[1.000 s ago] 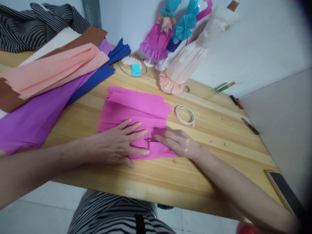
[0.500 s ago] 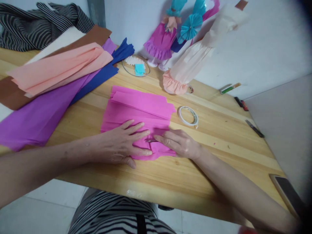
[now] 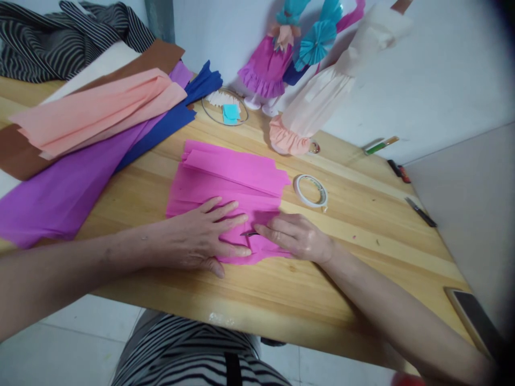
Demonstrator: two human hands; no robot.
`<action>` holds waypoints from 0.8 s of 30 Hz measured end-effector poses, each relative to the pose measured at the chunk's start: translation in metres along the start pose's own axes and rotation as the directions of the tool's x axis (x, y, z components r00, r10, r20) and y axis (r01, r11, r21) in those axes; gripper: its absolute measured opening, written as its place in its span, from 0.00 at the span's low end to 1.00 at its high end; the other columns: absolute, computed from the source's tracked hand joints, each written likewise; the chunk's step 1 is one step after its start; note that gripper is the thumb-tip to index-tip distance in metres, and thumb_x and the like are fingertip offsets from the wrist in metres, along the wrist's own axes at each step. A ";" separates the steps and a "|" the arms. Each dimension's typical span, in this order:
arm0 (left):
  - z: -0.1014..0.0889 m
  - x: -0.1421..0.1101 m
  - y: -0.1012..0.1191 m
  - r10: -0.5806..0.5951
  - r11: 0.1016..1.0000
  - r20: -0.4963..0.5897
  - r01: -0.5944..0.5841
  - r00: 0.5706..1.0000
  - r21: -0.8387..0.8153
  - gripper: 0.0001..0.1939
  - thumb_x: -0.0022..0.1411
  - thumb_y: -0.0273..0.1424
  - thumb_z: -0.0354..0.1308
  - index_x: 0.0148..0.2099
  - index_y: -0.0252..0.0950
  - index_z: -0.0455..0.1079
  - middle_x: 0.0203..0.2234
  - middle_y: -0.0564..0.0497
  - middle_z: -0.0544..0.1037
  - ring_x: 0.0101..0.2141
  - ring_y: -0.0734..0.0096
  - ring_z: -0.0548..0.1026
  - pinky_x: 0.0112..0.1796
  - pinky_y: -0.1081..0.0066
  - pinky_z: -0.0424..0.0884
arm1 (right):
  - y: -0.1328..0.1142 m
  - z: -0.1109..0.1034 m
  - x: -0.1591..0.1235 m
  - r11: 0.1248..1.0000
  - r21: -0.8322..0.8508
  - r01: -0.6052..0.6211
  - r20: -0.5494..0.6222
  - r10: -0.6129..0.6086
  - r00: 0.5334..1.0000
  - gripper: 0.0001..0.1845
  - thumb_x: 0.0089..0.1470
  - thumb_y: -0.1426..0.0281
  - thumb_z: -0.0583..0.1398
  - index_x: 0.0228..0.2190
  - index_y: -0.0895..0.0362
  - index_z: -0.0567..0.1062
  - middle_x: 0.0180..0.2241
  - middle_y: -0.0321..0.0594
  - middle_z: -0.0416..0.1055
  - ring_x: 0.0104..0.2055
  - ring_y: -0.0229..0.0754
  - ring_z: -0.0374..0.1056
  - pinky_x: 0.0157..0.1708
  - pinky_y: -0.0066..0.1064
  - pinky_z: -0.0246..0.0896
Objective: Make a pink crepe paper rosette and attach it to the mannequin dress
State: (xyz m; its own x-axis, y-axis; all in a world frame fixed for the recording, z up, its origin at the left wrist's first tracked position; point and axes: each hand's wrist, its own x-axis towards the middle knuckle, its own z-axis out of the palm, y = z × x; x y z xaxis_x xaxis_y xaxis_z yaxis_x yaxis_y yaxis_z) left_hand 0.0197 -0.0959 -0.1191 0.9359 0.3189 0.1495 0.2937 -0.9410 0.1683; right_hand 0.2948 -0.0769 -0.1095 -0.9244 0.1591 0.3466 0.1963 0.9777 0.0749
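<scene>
Pink crepe paper [image 3: 229, 174] lies in folded layers on the wooden table in front of me. My left hand [image 3: 205, 233] rests flat on its near left part, fingers spread. From the right, my right hand [image 3: 301, 237] is closed around what look like small scissors [image 3: 248, 234]. Only their thin metal blades show, pointing left over the paper by a slit between my hands. The handles are hidden inside my fingers.
A roll of white tape [image 3: 310, 191] lies right of the paper. Crepe sheets in peach [image 3: 100, 110], purple [image 3: 76, 187], blue and brown are piled left. Paper-dressed dolls [image 3: 317, 107] stand by the wall. A utility knife [image 3: 420, 212] and a phone [image 3: 475, 319] lie at the right edge.
The visible blades have shifted slightly and appear tilted a little differently. Both hands stay in nearly the same place on the pink paper.
</scene>
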 end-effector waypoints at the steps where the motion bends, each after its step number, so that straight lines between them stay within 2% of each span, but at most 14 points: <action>1: 0.000 0.000 0.000 -0.005 1.000 0.003 0.005 1.000 0.001 0.24 0.63 0.47 0.54 0.59 0.47 0.66 0.63 0.38 0.61 0.64 0.45 0.55 0.60 0.45 0.50 | 0.000 0.000 -0.001 1.000 0.004 -0.009 0.003 0.009 1.000 0.15 0.65 0.77 0.47 0.50 0.67 0.67 0.23 0.39 0.68 0.23 0.39 0.65 0.22 0.30 0.60; 6: 0.003 0.000 -0.001 0.016 1.000 -0.011 -0.016 1.000 0.003 0.25 0.62 0.47 0.55 0.59 0.47 0.65 0.63 0.39 0.62 0.63 0.46 0.57 0.60 0.44 0.49 | -0.002 0.000 -0.001 0.998 0.005 -0.065 -0.022 0.065 0.998 0.17 0.66 0.74 0.46 0.51 0.64 0.67 0.28 0.43 0.72 0.28 0.40 0.70 0.25 0.30 0.63; 11: 0.004 0.000 -0.001 0.020 1.000 -0.026 -0.019 0.999 0.021 0.24 0.62 0.44 0.57 0.59 0.47 0.66 0.62 0.39 0.64 0.63 0.46 0.57 0.60 0.45 0.49 | -0.003 -0.002 0.003 0.999 0.008 -0.048 0.003 0.048 0.999 0.16 0.65 0.75 0.46 0.49 0.65 0.67 0.25 0.40 0.70 0.24 0.39 0.67 0.22 0.29 0.62; 15: 0.004 0.000 -0.001 0.015 1.000 -0.058 -0.015 0.998 -0.003 0.23 0.61 0.43 0.58 0.58 0.49 0.66 0.62 0.41 0.63 0.63 0.47 0.56 0.60 0.46 0.49 | -0.003 -0.006 0.002 0.999 -0.010 -0.047 0.003 0.047 0.999 0.16 0.65 0.76 0.47 0.50 0.65 0.66 0.25 0.40 0.69 0.24 0.39 0.67 0.22 0.30 0.62; 19: 0.003 0.000 -0.001 0.014 1.000 -0.036 -0.014 0.999 -0.003 0.24 0.61 0.45 0.57 0.58 0.49 0.66 0.62 0.41 0.64 0.63 0.46 0.56 0.60 0.45 0.49 | -0.005 -0.005 0.002 0.998 0.005 -0.056 0.015 0.056 0.998 0.18 0.65 0.75 0.47 0.53 0.65 0.65 0.25 0.39 0.68 0.24 0.39 0.66 0.23 0.30 0.62; 24: 0.004 0.000 0.000 0.012 0.999 -0.022 -0.011 1.000 0.030 0.26 0.61 0.47 0.56 0.59 0.46 0.66 0.60 0.38 0.66 0.62 0.45 0.58 0.60 0.45 0.50 | -0.006 0.001 0.008 0.997 0.044 -0.060 0.004 0.060 0.998 0.18 0.67 0.71 0.45 0.51 0.65 0.66 0.25 0.40 0.69 0.24 0.38 0.66 0.23 0.30 0.62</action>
State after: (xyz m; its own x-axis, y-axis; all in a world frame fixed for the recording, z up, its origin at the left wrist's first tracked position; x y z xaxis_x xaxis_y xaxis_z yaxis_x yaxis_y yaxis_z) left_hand 0.0205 -0.0958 -0.1229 0.9349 0.3100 0.1728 0.2889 -0.9475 0.1368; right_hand 0.2854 -0.0811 -0.1083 -0.9124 0.2182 0.3463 0.2371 0.9714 0.0125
